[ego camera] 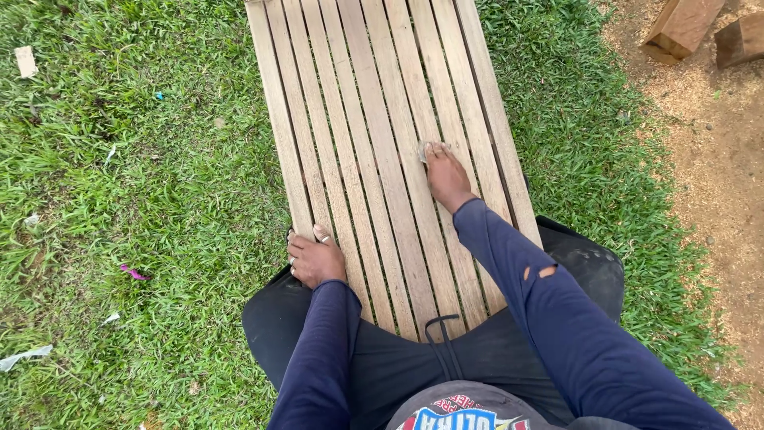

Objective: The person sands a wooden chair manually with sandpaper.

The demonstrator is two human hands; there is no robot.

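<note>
far left of the frame, it's grass [119, 199] with small litter in it: a pale scrap near the upper left corner, a pink bit lower down, a white shred near the bottom left edge. nothing there touches the work.

moving in, the left hand [315, 256] sits at the left edge of the slatted wooden panel [374, 95], left of centre in the lower half. fingers curl over the outermost slat, thumb on top, so it is clamped on the panel's edge and holding it steady. the risk here: the panel lies on soft turf and across the person's lap, so if that hold loosens it could slide or rock under a push.

centre frame, the panel runs from the lap up to the top edge, long slats with narrow gaps between them. a fingertip could catch in a gap, and raw wood like this may give splinters to bare skin.

just right of centre, the right hand [446, 175] presses flat on a slat, fingers closed down over a small greyish pad [424, 148], likely sandpaper, only its upper end peeking out by the fingertips. it's small, so it could slip out and leave knuckles rubbing the wood. the torn sleeve [541, 275] could snag.

upper right, two wooden blocks [684, 28] lie on bare soil, well apart.
</note>
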